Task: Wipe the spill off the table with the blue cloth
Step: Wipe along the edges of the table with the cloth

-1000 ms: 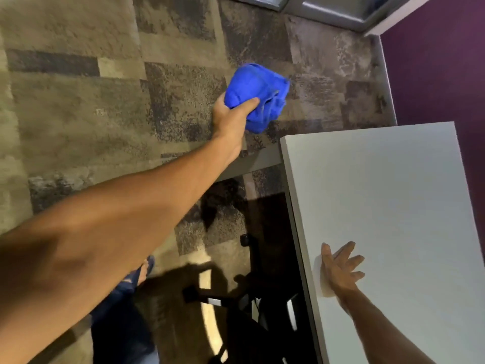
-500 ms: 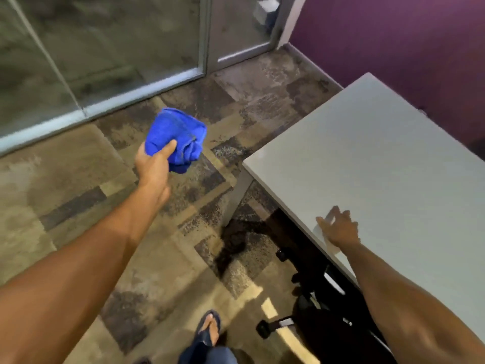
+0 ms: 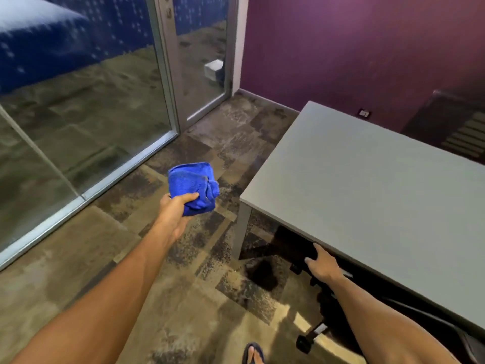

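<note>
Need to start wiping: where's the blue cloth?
In the head view, left of centre: the left hand grips the blue cloth over the carpet, left of the table.

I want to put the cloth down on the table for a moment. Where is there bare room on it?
The whole visible table top is bare, from the near-left corner to the purple wall side. The left hand grips the blue cloth over the carpet, left of that corner. Only the front edge is taken, where the right hand touches it, above the chair.

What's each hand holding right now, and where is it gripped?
The left hand grips the bunched blue cloth at its lower end. The right hand holds nothing, at the table edge.
</note>
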`<move>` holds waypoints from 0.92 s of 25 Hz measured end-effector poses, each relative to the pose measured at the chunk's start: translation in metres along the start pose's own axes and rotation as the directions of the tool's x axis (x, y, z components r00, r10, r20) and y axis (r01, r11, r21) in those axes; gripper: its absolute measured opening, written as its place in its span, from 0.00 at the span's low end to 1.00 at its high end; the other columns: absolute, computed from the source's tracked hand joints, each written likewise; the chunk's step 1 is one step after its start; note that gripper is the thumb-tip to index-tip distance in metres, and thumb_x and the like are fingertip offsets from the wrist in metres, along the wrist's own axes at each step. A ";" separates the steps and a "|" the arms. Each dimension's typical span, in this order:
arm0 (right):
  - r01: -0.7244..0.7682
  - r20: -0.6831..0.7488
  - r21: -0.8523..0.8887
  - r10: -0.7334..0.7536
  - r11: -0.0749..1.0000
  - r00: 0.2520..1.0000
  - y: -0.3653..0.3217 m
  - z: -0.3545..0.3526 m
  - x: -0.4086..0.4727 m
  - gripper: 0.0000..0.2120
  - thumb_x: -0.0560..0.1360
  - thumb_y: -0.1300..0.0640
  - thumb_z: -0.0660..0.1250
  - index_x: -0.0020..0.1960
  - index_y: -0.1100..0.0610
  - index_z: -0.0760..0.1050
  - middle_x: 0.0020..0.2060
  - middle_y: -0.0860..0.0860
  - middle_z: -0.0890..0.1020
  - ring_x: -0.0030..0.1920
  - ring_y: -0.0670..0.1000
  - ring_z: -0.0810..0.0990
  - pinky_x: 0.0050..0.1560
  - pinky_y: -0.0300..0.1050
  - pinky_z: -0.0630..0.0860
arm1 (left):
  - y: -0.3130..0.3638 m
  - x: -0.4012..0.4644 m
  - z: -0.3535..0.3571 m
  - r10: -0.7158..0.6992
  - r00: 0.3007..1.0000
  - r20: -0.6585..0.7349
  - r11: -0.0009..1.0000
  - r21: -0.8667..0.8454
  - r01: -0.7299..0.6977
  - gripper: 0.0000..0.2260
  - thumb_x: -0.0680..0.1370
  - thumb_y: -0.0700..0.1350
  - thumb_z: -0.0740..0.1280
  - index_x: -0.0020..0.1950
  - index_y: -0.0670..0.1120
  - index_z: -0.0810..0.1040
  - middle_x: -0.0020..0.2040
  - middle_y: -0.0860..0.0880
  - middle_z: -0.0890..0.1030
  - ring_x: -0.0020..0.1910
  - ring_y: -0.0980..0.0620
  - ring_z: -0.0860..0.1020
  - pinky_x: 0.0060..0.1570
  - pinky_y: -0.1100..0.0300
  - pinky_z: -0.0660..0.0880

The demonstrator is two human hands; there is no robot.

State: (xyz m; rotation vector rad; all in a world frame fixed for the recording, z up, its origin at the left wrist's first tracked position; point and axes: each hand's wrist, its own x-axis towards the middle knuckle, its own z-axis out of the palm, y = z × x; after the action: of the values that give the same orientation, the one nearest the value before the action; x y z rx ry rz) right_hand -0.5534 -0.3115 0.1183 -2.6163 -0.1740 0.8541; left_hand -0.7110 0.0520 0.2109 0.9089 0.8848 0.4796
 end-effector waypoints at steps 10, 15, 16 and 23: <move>0.095 -0.141 0.225 -0.064 0.970 0.988 -0.132 0.052 -0.116 0.31 0.83 0.52 0.65 0.82 0.52 0.56 0.78 0.54 0.66 0.76 0.58 0.67 0.72 0.47 0.66 | 0.098 -0.020 -0.132 -0.029 0.990 0.136 0.991 -0.124 0.046 0.08 0.79 0.48 0.69 0.55 0.47 0.80 0.49 0.49 0.87 0.45 0.50 0.85 0.42 0.51 0.82; 0.110 -0.184 0.251 -0.064 0.962 0.981 -0.172 0.066 -0.135 0.32 0.82 0.52 0.65 0.82 0.52 0.57 0.79 0.53 0.64 0.78 0.57 0.64 0.75 0.49 0.62 | 0.132 -0.011 -0.169 0.001 0.977 0.212 0.999 -0.041 0.008 0.06 0.78 0.42 0.69 0.54 0.44 0.80 0.51 0.46 0.87 0.45 0.50 0.86 0.40 0.54 0.83; 0.111 -0.186 0.251 -0.064 0.962 0.980 -0.177 0.068 -0.136 0.32 0.82 0.53 0.65 0.82 0.52 0.57 0.80 0.54 0.64 0.78 0.57 0.64 0.76 0.49 0.62 | 0.136 -0.007 -0.171 0.012 0.973 0.232 1.000 -0.003 -0.011 0.08 0.78 0.41 0.70 0.56 0.42 0.80 0.55 0.44 0.86 0.49 0.48 0.85 0.47 0.52 0.82; 0.120 -0.178 0.211 -0.083 0.970 0.981 -0.202 0.055 -0.092 0.31 0.83 0.53 0.65 0.82 0.54 0.57 0.80 0.54 0.64 0.78 0.58 0.63 0.76 0.51 0.62 | 0.148 0.039 -0.144 0.054 0.941 0.335 0.999 -0.018 -0.051 0.16 0.81 0.39 0.64 0.70 0.40 0.74 0.63 0.43 0.82 0.60 0.45 0.81 0.51 0.54 0.83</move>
State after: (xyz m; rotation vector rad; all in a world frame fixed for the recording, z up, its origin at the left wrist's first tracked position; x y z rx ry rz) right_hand -0.6597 -0.1298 0.2065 -2.4324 -0.1564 0.5784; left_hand -0.8078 0.2284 0.2720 0.9734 0.5480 0.3593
